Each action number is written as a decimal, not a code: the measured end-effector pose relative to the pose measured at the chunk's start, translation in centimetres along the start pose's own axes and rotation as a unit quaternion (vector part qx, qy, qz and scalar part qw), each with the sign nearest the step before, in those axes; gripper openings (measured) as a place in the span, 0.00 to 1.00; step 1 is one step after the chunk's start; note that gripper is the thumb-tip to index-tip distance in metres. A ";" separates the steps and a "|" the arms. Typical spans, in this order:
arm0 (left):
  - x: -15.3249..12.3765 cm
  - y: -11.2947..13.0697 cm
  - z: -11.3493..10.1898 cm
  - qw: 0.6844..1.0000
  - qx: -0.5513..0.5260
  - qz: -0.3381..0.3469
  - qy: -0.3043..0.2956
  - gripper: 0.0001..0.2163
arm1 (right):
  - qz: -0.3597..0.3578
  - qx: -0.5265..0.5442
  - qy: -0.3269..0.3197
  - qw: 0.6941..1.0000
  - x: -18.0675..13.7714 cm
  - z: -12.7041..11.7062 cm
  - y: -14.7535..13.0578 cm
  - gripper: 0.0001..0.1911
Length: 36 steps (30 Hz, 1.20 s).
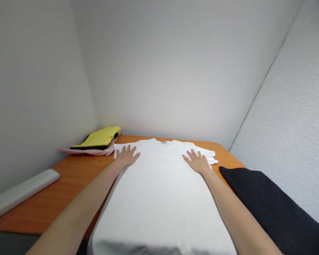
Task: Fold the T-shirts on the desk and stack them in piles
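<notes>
A white T-shirt (162, 198) lies spread out on the wooden table, its collar toward the back wall and its lower edge close to me. My left hand (127, 156) rests flat with spread fingers near the left sleeve. On the other side, my right hand (197, 162) presses flat beside the right sleeve, fingers apart. Neither hand grips the cloth. A small label shows inside the collar. The right sleeve looks a little bunched, while the shirt's body is mostly smooth. Some folds show at the near hem.
Folded clothes in yellow (99, 137), black and pink are stacked at the back left of the table (77, 177). A long white plastic object (26, 191) lies along the left side. Black cloth (271, 209) covers the right edge. Walls stand behind and on both sides.
</notes>
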<state>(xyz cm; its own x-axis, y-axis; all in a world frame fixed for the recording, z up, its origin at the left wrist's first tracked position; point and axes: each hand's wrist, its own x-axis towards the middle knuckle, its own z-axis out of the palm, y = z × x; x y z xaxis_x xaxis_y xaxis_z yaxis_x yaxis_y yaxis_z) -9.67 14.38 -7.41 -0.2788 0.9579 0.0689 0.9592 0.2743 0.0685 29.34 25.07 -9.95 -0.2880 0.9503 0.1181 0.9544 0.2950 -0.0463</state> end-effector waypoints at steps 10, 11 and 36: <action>-6.2 4.1 -2.3 0.987 0.015 0.144 0.070 0.27 | -0.050 -0.018 0.047 0.997 -7.2 -3.2 -1.4 0.35; -7.5 4.6 -2.2 0.986 0.010 0.161 0.051 0.27 | -0.069 -0.012 0.032 0.997 -9.1 -3.4 -1.5 0.37; -27.6 27.7 2.5 0.814 -0.085 0.434 0.378 0.28 | 0.081 0.143 0.124 0.979 -4.9 -10.1 6.4 0.26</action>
<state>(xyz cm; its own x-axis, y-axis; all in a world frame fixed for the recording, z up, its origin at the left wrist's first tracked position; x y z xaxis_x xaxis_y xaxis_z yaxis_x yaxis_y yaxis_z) 24.71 -4.23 -9.92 0.4895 0.4413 0.7521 0.8077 -0.5545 -0.2003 37.68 21.27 -0.84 -0.0736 0.9437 0.3226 0.9147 0.1927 -0.3551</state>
